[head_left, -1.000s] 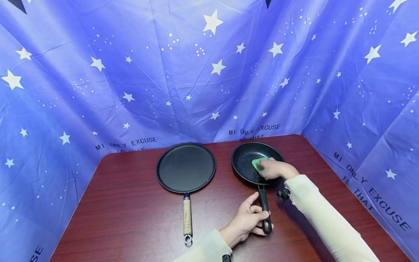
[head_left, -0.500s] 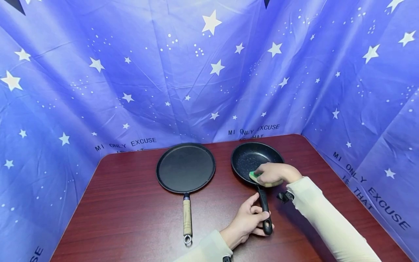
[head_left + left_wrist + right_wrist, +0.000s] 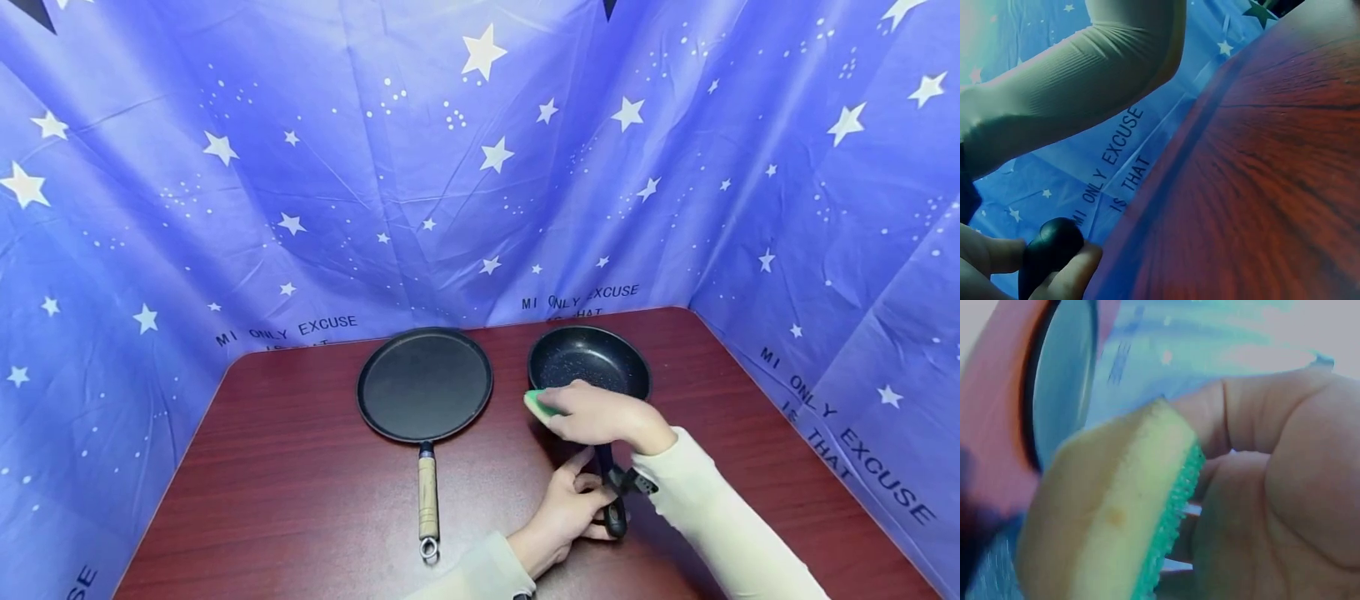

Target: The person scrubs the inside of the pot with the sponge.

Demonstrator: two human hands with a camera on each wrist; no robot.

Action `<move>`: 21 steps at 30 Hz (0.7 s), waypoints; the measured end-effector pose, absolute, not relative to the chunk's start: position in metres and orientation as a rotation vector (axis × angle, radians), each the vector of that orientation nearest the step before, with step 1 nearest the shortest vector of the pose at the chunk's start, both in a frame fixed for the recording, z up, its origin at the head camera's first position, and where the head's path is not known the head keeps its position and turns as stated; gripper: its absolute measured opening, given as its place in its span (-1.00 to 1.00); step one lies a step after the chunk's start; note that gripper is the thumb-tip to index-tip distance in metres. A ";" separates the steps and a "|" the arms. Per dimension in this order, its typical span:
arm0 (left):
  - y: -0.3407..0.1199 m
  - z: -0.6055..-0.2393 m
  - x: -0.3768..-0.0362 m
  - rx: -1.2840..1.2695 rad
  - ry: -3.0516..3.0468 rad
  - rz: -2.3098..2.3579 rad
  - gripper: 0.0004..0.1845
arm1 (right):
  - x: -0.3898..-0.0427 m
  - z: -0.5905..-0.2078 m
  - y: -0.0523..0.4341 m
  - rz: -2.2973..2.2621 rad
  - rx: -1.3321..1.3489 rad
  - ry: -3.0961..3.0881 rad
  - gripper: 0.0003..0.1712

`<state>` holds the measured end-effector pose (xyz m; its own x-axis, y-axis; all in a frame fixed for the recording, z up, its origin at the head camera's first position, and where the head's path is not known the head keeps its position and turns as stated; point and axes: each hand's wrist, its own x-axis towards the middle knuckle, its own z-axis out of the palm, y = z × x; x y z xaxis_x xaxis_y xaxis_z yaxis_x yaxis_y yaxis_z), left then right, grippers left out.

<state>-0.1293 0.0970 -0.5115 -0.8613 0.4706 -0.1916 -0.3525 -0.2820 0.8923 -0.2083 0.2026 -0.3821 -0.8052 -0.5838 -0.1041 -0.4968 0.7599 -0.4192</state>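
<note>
My right hand (image 3: 603,417) holds a sponge (image 3: 542,407) with a green scouring side, over the near left edge of the deep black frying pan (image 3: 581,354). In the right wrist view the sponge's yellow side (image 3: 1116,500) faces the camera, and its rough green layer lies against the fingers. My left hand (image 3: 562,510) grips the frying pan's black handle (image 3: 615,518), whose rounded end (image 3: 1057,247) shows between thumb and fingers in the left wrist view. The right hand and wrist cover the pan's near side and part of the handle.
A flat round griddle pan (image 3: 425,383) with a wooden handle (image 3: 427,497) lies left of the frying pan. Both are on a dark red wooden table (image 3: 285,467). Blue star-printed cloth (image 3: 375,167) hangs behind and at the sides.
The right hand has moved the sponge from the pan's middle toward the near side, then out past its left rim. My left hand stays on the handle.
</note>
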 end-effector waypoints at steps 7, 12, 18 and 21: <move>0.102 -0.521 -0.117 0.183 1.515 2.260 -0.87 | -0.186 -0.398 0.161 -0.485 -0.861 2.742 -0.53; 0.100 -0.530 -0.108 0.249 1.524 2.266 -0.81 | -0.174 -0.404 0.145 -0.396 -0.829 2.693 -0.45; 0.095 -0.537 -0.100 0.308 1.395 2.263 -0.68 | -0.173 -0.408 0.138 -0.319 -0.878 2.598 -0.92; 0.090 -0.539 -0.096 0.323 1.353 2.199 -0.62 | -0.174 -0.412 0.137 -0.271 -0.875 2.567 -0.87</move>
